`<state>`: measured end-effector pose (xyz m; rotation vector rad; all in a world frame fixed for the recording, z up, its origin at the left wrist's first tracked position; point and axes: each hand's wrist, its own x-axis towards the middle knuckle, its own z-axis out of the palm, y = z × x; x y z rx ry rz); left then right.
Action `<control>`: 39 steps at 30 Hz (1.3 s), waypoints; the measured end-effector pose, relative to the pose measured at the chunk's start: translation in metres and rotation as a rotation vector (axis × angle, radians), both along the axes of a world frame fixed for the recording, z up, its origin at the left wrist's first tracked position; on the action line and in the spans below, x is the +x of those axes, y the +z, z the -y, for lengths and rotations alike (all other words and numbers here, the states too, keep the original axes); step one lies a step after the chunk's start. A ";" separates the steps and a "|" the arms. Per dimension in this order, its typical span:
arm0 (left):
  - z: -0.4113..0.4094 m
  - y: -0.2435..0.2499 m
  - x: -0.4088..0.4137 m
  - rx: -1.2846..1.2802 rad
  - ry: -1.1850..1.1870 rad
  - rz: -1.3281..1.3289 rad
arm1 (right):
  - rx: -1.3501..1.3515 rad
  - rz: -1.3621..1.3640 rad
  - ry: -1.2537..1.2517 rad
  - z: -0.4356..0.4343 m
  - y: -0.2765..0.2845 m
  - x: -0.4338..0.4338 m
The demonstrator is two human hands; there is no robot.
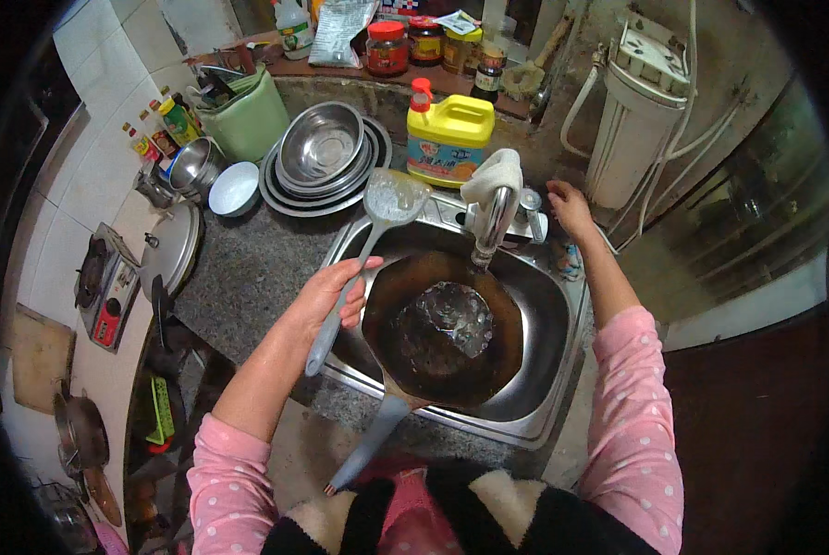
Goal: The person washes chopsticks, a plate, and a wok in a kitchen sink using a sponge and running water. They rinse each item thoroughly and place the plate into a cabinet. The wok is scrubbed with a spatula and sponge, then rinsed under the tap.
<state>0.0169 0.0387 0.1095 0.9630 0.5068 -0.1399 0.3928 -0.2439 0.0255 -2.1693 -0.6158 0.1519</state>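
My left hand (332, 295) is closed around the grey handle of a spatula (397, 198), its broad wet blade raised at the sink's back left corner. My right hand (568, 208) is just right of the faucet's lever (532, 208); I see nothing in it, and whether it touches anything is unclear. A dark wok (414, 347) holding water rests in the stainless steel sink (549, 409), its grey handle (379, 433) jutting over the front rim. Water under the faucet (495, 222) is churned into bubbles. A white cloth (494, 175) is wrapped round the faucet's top.
Behind the sink stands a yellow detergent jug (450, 132). Nested metal bowls (322, 142), a white bowl (234, 189) and a pot lid (173, 246) sit to the left. A water filter housing (629, 132) with hoses hangs at the right. Jars (387, 50) line the ledge.
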 end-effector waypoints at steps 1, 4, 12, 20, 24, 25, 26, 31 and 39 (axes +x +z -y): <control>0.003 -0.005 -0.009 -0.008 -0.007 -0.027 | -0.034 -0.007 -0.031 -0.003 -0.024 0.009; 0.012 -0.015 -0.027 -0.061 -0.046 -0.106 | -0.182 -0.183 -0.074 -0.014 -0.053 0.038; 0.047 -0.053 -0.027 -0.140 -0.139 -0.255 | -0.083 0.423 -0.296 0.003 0.009 -0.030; 0.083 -0.132 0.024 -0.184 -0.215 -0.491 | 0.147 0.375 -0.318 0.066 -0.015 -0.175; 0.086 -0.178 0.041 -0.131 -0.242 -0.514 | 0.010 0.115 -0.164 0.038 -0.046 -0.213; 0.087 -0.181 0.042 -0.073 -0.245 -0.521 | -0.038 0.125 -0.111 0.029 -0.064 -0.211; 0.089 -0.175 0.042 -0.069 -0.259 -0.526 | -0.056 0.129 -0.088 0.021 -0.077 -0.208; 0.074 -0.130 0.015 -0.184 -0.373 -0.515 | -0.185 0.137 -0.058 -0.025 -0.125 -0.196; 0.078 -0.133 0.008 -0.136 -0.224 -0.536 | -0.326 -0.004 0.431 -0.060 -0.192 -0.190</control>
